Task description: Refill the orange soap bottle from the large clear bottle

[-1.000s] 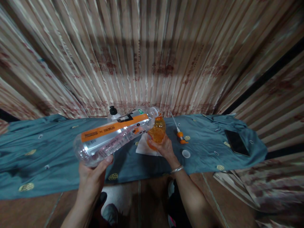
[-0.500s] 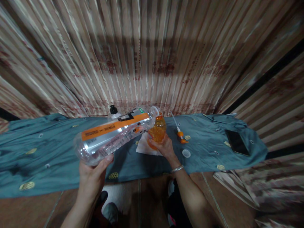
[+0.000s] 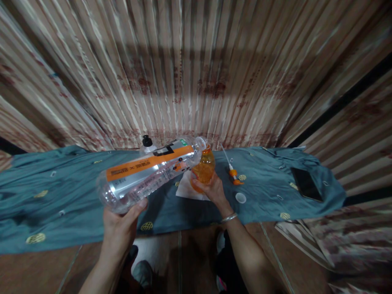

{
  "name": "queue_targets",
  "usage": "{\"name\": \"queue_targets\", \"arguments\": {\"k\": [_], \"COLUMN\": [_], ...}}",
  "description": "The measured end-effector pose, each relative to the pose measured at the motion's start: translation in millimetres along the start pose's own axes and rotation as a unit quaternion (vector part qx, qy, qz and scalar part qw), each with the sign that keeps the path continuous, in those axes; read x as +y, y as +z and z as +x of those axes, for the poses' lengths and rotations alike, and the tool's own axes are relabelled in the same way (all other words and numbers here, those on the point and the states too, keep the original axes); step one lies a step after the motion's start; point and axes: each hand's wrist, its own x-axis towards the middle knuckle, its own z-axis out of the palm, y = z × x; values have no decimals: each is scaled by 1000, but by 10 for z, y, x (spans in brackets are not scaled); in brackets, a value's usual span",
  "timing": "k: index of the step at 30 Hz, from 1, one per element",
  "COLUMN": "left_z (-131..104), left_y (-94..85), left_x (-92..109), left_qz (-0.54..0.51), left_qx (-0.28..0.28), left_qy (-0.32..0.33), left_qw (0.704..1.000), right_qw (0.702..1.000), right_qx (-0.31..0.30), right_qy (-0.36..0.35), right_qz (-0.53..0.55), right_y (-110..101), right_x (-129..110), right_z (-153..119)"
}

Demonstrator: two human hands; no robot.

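Observation:
A large clear bottle with an orange and silver label lies tilted in my left hand, which grips it near its base. Its mouth is at the open neck of an orange bottle. My right hand is wrapped round the lower part of that orange bottle, which stands over a white paper. Whether liquid is flowing between the two is too small to tell. To the right lie an orange and white pump head with a long tube and a small white cap.
Behind the clear bottle stands another bottle with a black top. A dark phone lies at the right of the teal cloth. A pleated curtain hangs along the back.

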Motion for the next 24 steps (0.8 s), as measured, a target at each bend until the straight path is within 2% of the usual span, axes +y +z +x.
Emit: {"name": "queue_targets", "arguments": {"k": [24], "left_z": [18], "left_y": [46], "left_x": [0], "left_qz": [-24], "left_qx": [16], "left_qy": [-6], "left_qw": [1000], "right_qw": [1000], "right_qx": [-5], "right_qy": [1], "right_qz": [15], "right_y": [-33], "right_x": [-34], "right_z": [2]}}
